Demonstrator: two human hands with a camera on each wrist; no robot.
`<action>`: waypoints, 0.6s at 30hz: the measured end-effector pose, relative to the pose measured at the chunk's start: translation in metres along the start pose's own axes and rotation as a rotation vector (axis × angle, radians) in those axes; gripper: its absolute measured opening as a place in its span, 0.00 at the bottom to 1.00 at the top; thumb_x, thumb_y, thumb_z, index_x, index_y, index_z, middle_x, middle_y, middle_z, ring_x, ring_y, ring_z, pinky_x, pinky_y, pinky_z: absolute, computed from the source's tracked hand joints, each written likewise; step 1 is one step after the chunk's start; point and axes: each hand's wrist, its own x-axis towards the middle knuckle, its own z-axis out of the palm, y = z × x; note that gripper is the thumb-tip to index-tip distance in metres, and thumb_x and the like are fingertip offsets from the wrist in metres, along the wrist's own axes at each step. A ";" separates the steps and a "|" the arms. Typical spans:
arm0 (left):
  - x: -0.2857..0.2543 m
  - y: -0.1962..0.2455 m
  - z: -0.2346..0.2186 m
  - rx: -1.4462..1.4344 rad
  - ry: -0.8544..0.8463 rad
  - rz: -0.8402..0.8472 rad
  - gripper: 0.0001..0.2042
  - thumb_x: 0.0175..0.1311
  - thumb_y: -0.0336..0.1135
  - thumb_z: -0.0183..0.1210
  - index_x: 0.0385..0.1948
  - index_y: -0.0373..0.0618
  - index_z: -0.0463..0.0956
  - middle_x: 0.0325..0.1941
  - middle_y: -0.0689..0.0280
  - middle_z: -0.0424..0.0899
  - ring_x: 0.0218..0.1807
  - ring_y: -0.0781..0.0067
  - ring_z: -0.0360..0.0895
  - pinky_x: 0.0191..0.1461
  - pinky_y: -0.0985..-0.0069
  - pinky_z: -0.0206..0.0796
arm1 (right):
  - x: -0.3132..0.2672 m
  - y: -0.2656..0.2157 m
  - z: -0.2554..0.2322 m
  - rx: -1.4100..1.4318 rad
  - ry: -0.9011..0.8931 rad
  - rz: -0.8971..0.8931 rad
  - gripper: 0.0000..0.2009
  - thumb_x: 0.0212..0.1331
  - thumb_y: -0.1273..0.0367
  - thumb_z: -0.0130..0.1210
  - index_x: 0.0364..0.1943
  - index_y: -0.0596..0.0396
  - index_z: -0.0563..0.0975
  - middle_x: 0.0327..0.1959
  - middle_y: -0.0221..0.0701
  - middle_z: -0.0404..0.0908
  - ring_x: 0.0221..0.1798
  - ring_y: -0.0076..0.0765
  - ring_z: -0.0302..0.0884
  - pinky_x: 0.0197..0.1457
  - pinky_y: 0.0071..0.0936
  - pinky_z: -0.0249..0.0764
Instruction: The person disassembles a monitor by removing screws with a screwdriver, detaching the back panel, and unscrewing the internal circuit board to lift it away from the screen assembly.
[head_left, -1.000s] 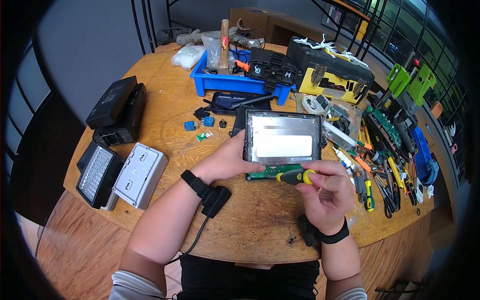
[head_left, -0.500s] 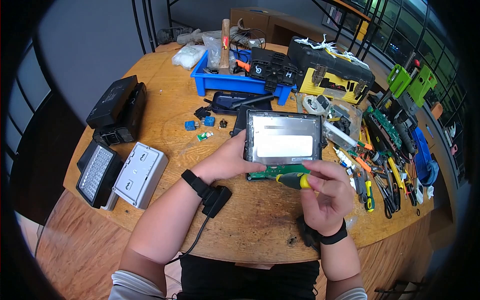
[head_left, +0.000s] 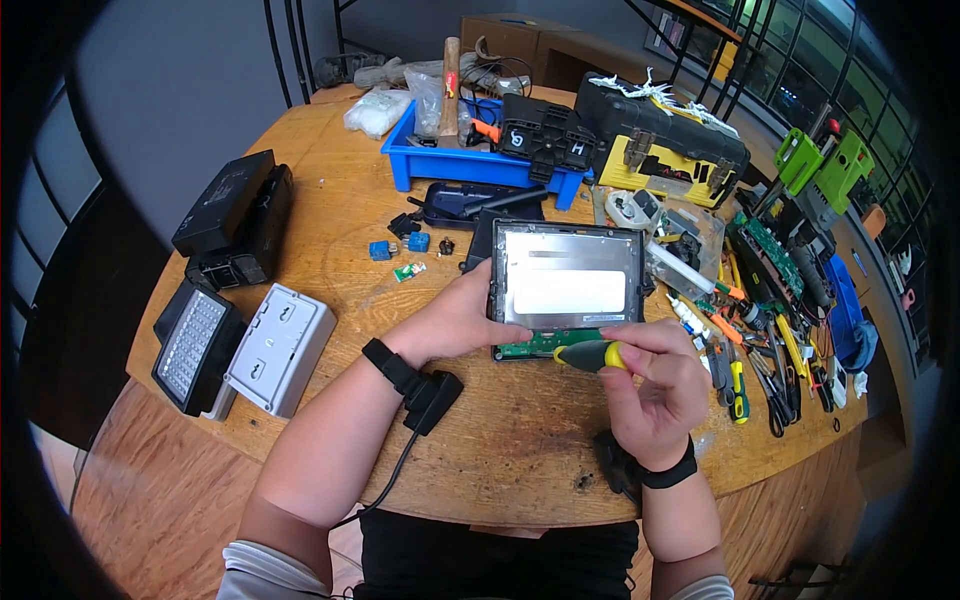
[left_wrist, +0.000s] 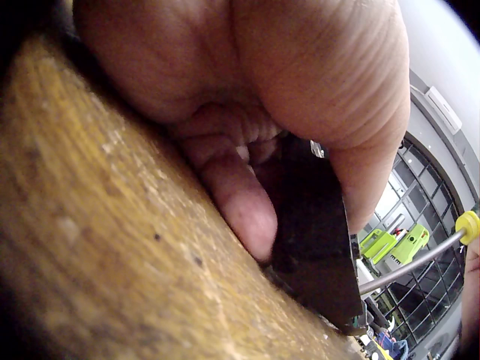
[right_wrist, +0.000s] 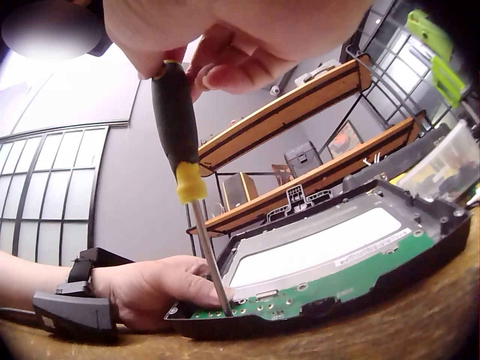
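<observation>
A black plastic housing (head_left: 568,226) with a display's metal back (head_left: 570,256) and a green circuit board (right_wrist: 352,276) lies on the table. My left hand (head_left: 464,314) grips its left side, thumb over the front rim and fingers curled beneath, as the left wrist view shows. My right hand (head_left: 660,392) pinches the yellow end of a black-and-yellow screwdriver (right_wrist: 175,124) between thumb and fingertips. The screwdriver's shaft (right_wrist: 207,251) slants down to the board's lower left part, its tip right at the board near my left thumb. In the head view the handle hides part of the board.
Small blue connectors (head_left: 418,243) and a small green board (head_left: 408,272) lie left of the housing. A blue tray (head_left: 420,165) and a black-and-yellow toolbox (head_left: 660,170) stand behind. Hand tools (head_left: 738,392) crowd the right; a white casing (head_left: 285,350) and black units (head_left: 235,220) stand left.
My right fingers have shifted on the handle's yellow end, opening a little and closing round it again, and the handle has turned. My left hand and the housing have stayed in place.
</observation>
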 end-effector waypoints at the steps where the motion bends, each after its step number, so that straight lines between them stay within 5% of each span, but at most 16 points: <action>1: 0.000 0.001 0.000 -0.003 -0.001 0.005 0.44 0.51 0.23 0.75 0.71 0.34 0.57 0.68 0.56 0.73 0.70 0.67 0.68 0.74 0.69 0.61 | -0.001 0.000 0.000 -0.001 0.006 0.009 0.15 0.49 0.78 0.72 0.37 0.56 0.76 0.36 0.41 0.85 0.35 0.40 0.83 0.38 0.30 0.78; 18: 0.001 -0.005 0.000 -0.003 0.003 0.004 0.43 0.51 0.24 0.75 0.70 0.34 0.58 0.68 0.55 0.73 0.70 0.66 0.69 0.74 0.69 0.61 | -0.006 0.001 0.000 -0.003 0.011 0.040 0.16 0.51 0.75 0.74 0.39 0.56 0.76 0.34 0.40 0.81 0.33 0.37 0.82 0.34 0.27 0.77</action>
